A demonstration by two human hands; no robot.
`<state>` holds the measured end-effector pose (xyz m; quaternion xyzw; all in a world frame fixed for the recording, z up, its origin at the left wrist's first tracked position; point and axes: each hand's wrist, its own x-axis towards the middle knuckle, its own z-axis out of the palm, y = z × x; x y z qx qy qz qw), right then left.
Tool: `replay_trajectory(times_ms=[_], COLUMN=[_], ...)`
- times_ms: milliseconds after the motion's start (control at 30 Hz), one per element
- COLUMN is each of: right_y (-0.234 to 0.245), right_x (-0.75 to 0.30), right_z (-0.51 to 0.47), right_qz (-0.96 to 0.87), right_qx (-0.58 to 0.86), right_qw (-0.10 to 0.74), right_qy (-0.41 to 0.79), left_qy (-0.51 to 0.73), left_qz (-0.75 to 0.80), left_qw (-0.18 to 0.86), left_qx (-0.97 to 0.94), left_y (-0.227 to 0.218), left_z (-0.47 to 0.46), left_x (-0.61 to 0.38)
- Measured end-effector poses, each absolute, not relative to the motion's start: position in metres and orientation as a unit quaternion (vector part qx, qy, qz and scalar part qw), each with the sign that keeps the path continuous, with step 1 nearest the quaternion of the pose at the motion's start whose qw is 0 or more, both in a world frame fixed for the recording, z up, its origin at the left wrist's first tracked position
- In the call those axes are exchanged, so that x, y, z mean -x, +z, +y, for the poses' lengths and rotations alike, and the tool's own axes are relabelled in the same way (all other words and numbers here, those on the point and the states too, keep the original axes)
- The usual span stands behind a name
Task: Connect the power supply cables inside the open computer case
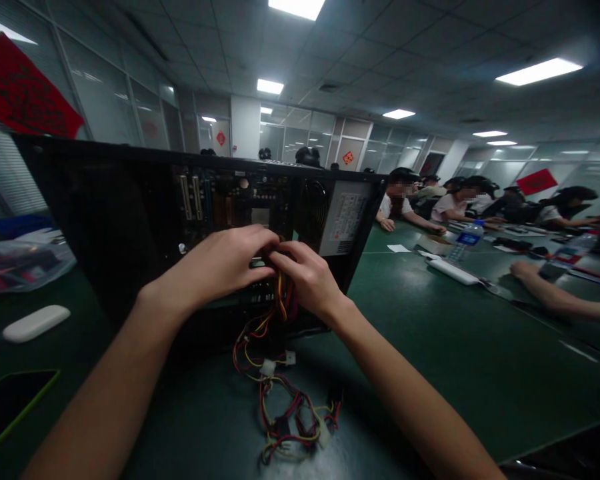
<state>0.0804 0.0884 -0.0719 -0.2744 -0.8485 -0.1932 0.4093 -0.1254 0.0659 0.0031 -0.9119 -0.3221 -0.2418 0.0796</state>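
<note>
An open black computer case [105, 213] stands in front of me, with its motherboard showing. Both hands meet at its middle. My right hand [307, 273] is closed around a bundle of yellow, red and black power cables [281, 297]. My left hand [230, 257] touches the same spot with curled fingers; their tips are hidden, so what they pinch cannot be made out. From the bundle, loose cables with white and black connectors [268, 367] hang out and lie coiled on the table. At the case's upper right sits the power supply [345, 217] with a printed label.
On the green table [410, 373], a white oval case [37, 324], a dark phone-like device with a green edge [15, 403] and a plastic bag [20, 263] lie left. A water bottle [467, 241], a white power strip [453, 271] and a co-worker's arm [560, 290] are right.
</note>
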Motion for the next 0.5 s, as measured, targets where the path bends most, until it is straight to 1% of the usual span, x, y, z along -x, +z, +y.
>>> replay_trajectory(times_ms=[200,500], right_y=[-0.076,-0.095], right_x=[-0.078,-0.079], right_z=[0.092,0.118], right_qz=[-0.853,-0.855], right_qx=[0.302,0.342], right_qw=[0.407,0.389], right_qy=[-0.123,-0.035], left_qy=[-0.222,-0.195], left_qz=[-0.319,-0.332], left_qw=[0.129,0.122], left_qx=[0.912,0.915], left_y=[-0.008,-0.017], left_z=[0.078,0.098], left_x=[0.124,0.125])
